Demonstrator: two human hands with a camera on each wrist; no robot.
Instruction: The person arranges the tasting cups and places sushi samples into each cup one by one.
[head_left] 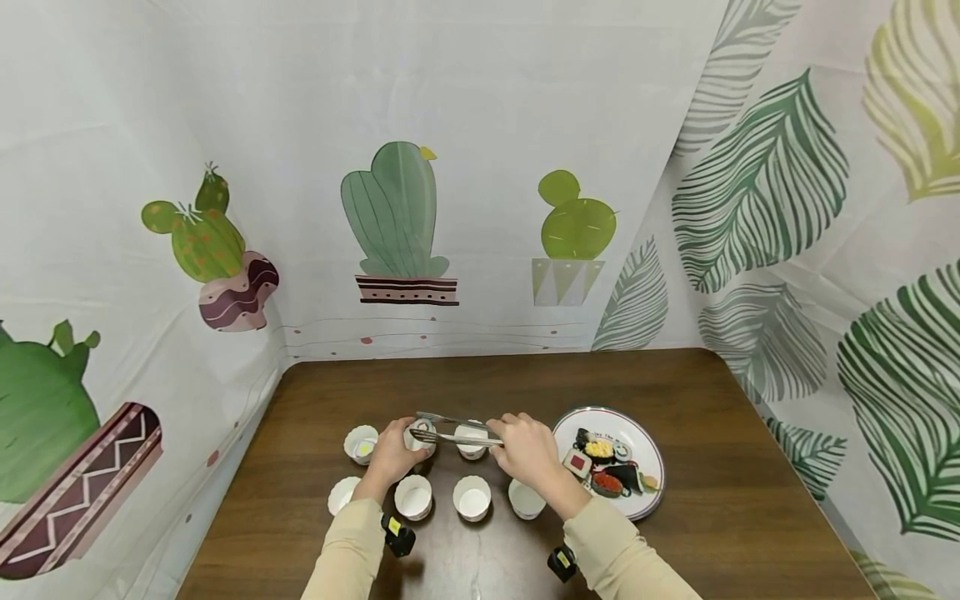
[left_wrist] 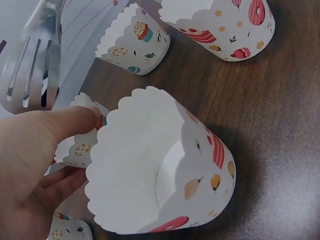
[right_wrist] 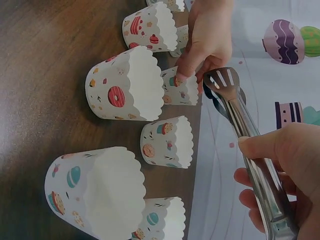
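Holds metal tongs (right_wrist: 262, 187) in the right grip (head_left: 525, 450), curled round the arms. Points the tongs' slotted heads, parted from each other, over the patterned paper cup (right_wrist: 181, 95) pinched between thumb and fingers of the left grip (head_left: 393, 458). Has matching cups (head_left: 362, 446) just left and right of the left grip, and four front cups (head_left: 472, 500) nearer the body. Has a plate (head_left: 641, 437) of sushi-shaped pieces (head_left: 600, 450) on the brown worktop (head_left: 720, 467), just right of the right grip.

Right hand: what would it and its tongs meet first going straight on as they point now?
Most likely the left hand, which grips a white cup near the tips of the tongs; depth is unclear, so they might pass above.
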